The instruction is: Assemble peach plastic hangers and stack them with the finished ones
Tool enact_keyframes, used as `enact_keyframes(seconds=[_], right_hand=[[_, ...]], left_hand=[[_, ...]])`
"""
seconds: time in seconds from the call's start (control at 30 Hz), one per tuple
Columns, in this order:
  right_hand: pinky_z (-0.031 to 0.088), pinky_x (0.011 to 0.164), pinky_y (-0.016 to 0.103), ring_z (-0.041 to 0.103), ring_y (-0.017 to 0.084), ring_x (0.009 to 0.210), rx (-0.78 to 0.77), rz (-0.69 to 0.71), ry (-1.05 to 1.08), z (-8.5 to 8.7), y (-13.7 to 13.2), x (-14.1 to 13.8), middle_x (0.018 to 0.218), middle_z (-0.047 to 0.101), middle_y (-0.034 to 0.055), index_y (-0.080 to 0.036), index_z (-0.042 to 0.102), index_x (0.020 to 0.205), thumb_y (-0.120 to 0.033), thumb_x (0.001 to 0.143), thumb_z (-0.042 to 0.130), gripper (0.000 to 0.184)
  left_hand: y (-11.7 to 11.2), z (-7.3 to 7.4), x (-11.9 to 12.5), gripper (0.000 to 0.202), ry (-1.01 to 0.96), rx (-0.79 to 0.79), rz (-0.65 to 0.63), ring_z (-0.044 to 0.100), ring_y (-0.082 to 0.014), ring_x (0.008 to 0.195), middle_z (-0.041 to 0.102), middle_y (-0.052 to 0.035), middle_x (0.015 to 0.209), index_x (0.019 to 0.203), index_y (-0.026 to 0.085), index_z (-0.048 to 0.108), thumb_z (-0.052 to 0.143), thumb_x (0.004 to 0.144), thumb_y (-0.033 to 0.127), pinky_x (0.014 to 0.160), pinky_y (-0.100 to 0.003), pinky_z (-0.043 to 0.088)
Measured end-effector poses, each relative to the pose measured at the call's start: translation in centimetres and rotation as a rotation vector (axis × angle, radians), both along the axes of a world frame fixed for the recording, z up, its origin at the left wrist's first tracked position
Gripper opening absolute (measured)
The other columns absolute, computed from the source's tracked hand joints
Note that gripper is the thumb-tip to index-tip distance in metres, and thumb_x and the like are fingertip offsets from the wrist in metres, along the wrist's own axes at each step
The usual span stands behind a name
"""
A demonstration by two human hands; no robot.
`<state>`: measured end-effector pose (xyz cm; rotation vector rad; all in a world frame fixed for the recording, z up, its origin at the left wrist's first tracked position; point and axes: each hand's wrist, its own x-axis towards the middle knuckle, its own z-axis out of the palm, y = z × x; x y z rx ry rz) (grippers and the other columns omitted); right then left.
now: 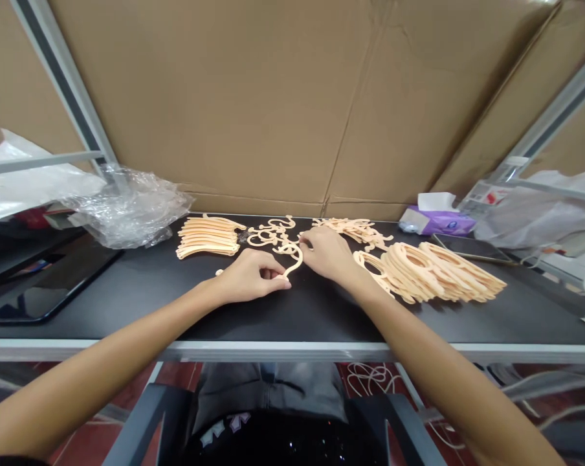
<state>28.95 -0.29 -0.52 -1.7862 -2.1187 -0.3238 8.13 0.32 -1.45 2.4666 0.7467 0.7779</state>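
Note:
My left hand (251, 275) and my right hand (325, 252) meet at the middle of a black table (127, 291). Both pinch one curved peach-coloured plastic piece (295, 259) that lies between them, the left at its near tip, the right at its far end. Loose curly pieces of the same plastic (270, 234) lie just behind the hands. A neat stack of curved strips (208, 236) sits to the left. A fanned pile of ring-shaped pieces (435, 272) lies to the right, beside my right forearm.
Cardboard (273, 97) walls the back. Crumpled clear plastic (132, 207) and a dark tablet (50, 285) lie at the left. A purple tissue pack (438, 220), a phone (470, 248) and a plastic bag (540, 207) are at the right. Chair arms (147, 414) sit below the table edge.

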Motion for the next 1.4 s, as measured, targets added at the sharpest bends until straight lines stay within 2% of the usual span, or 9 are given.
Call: enact_keyframes(seconds=[0.27, 0.47, 0.57, 0.8, 1.0, 1.1, 1.17, 1.27, 1.4], right_hand=[[0.043, 0.089, 0.034, 0.062, 0.026, 0.107, 0.009, -0.059, -0.004, 0.1, 0.1, 0.4, 0.107, 0.073, 0.0137, -0.015, 0.074, 0.101, -0.016, 0.095, 0.041, 0.034], [0.043, 0.092, 0.034, 0.062, 0.026, 0.106, -0.03, 0.047, 0.036, -0.4, 0.6, 0.6, 0.104, 0.074, 0.0114, -0.016, 0.075, 0.098, -0.014, 0.09, 0.047, 0.028], [0.043, 0.093, 0.036, 0.061, 0.027, 0.107, -0.011, 0.037, 0.012, -0.4, 0.6, 0.6, 0.105, 0.074, 0.0129, -0.015, 0.075, 0.099, -0.014, 0.091, 0.045, 0.031], [0.045, 0.086, 0.039, 0.065, 0.031, 0.106, -0.06, -0.101, -0.129, 0.3, 0.2, 0.8, 0.105, 0.074, 0.0172, -0.014, 0.075, 0.101, -0.012, 0.089, 0.043, 0.034], [0.047, 0.085, 0.041, 0.068, 0.033, 0.104, -0.111, -0.299, -0.141, 2.6, 1.1, 3.5, 0.106, 0.075, 0.0176, -0.016, 0.076, 0.1, -0.013, 0.086, 0.046, 0.033], [0.048, 0.086, 0.042, 0.067, 0.034, 0.106, -0.099, -0.336, -0.092, 3.6, 1.5, 4.4, 0.11, 0.075, 0.0174, -0.017, 0.076, 0.105, -0.015, 0.087, 0.046, 0.034], [0.048, 0.088, 0.039, 0.068, 0.031, 0.107, -0.097, -0.274, -0.026, 3.9, 1.7, 4.0, 0.112, 0.075, 0.015, -0.018, 0.075, 0.107, -0.017, 0.088, 0.046, 0.035], [0.047, 0.091, 0.032, 0.068, 0.024, 0.106, -0.108, -0.077, 0.065, 3.3, 2.1, 2.0, 0.114, 0.075, 0.0094, -0.02, 0.075, 0.108, -0.017, 0.089, 0.046, 0.035], [0.046, 0.094, 0.032, 0.067, 0.024, 0.107, -0.123, 0.068, 0.046, 1.6, 2.7, -0.5, 0.112, 0.076, 0.009, -0.018, 0.075, 0.106, -0.016, 0.091, 0.044, 0.035]], left_hand=[[0.4, -0.3, -0.1, 0.021, 0.164, 0.131, 0.118, 0.055, -0.0115, 0.059, 0.069, -0.0017, 0.067, 0.072, 0.016, 0.075, 0.066, 0.084, 0.03, 0.06, -0.025, 0.035], [0.6, -0.4, -0.3, 0.027, 0.296, 0.222, 0.236, 0.056, -0.0139, 0.063, 0.071, -0.0022, 0.071, 0.076, 0.02, 0.077, 0.062, 0.088, 0.039, 0.059, -0.027, 0.031], [0.4, -0.3, -0.2, 0.027, 0.31, 0.218, 0.259, 0.057, -0.0147, 0.063, 0.071, -0.0018, 0.07, 0.076, 0.02, 0.077, 0.063, 0.087, 0.041, 0.059, -0.027, 0.031], [0.1, 0.0, -0.2, 0.033, 0.369, 0.236, 0.326, 0.06, -0.0167, 0.064, 0.073, -0.0037, 0.071, 0.07, 0.02, 0.075, 0.062, 0.087, 0.045, 0.058, -0.028, 0.03], [-0.1, 0.2, -0.1, 0.029, 0.393, 0.229, 0.319, 0.062, -0.0181, 0.067, 0.073, -0.0037, 0.072, 0.075, 0.021, 0.077, 0.06, 0.087, 0.041, 0.059, -0.028, 0.032], [-0.2, 0.3, 0.0, 0.026, 0.384, 0.216, 0.317, 0.061, -0.0175, 0.064, 0.072, -0.0035, 0.071, 0.075, 0.02, 0.075, 0.061, 0.086, 0.038, 0.058, -0.028, 0.032], [-0.2, 0.3, 0.0, 0.026, 0.359, 0.203, 0.285, 0.059, -0.0164, 0.062, 0.071, -0.0035, 0.07, 0.075, 0.019, 0.074, 0.062, 0.086, 0.039, 0.058, -0.027, 0.033], [-0.2, 0.3, 0.0, 0.03, 0.31, 0.192, 0.242, 0.056, -0.0151, 0.059, 0.07, -0.0039, 0.068, 0.075, 0.018, 0.073, 0.064, 0.088, 0.042, 0.057, -0.027, 0.033], [0.4, 0.6, -0.4, 0.039, 0.261, 0.242, 0.305, 0.054, -0.0157, 0.057, 0.068, -0.0058, 0.065, 0.07, 0.017, 0.071, 0.051, 0.095, 0.038, 0.056, -0.028, 0.031]])
